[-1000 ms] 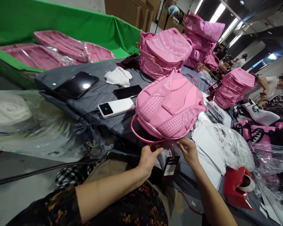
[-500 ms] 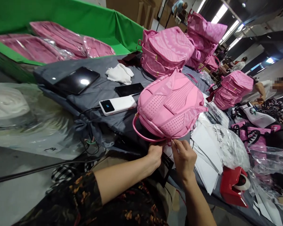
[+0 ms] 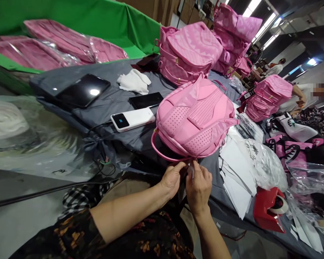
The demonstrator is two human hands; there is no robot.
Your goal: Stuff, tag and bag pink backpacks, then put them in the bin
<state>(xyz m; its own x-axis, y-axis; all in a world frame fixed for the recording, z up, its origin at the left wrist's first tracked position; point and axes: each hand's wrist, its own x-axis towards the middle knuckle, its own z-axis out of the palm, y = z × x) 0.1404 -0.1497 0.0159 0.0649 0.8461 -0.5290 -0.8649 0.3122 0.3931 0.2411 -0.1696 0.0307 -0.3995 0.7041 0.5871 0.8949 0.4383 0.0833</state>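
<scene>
A pink backpack lies with its perforated back panel and straps facing up, close to the table's front edge. Just below its near edge, my left hand is closed, thumb and fingers pinched together. My right hand is closed right beside it, fingertips drawn together. Between the two hands shows a small pale, thin piece, too small to name. The fingers hide most of what they grip. A pink cord-like handle loops off the backpack's near left side.
A white power bank, a black phone, a tablet and a white cloth lie leftward. More pink backpacks stand behind. White papers and a red tape dispenser are rightward. A co-worker's arm shows far right.
My right hand has shifted left and down, closer to my left hand, which has turned and come down slightly. The dark tag hanging between my hands is now mostly hidden. The backpack has stayed put.
</scene>
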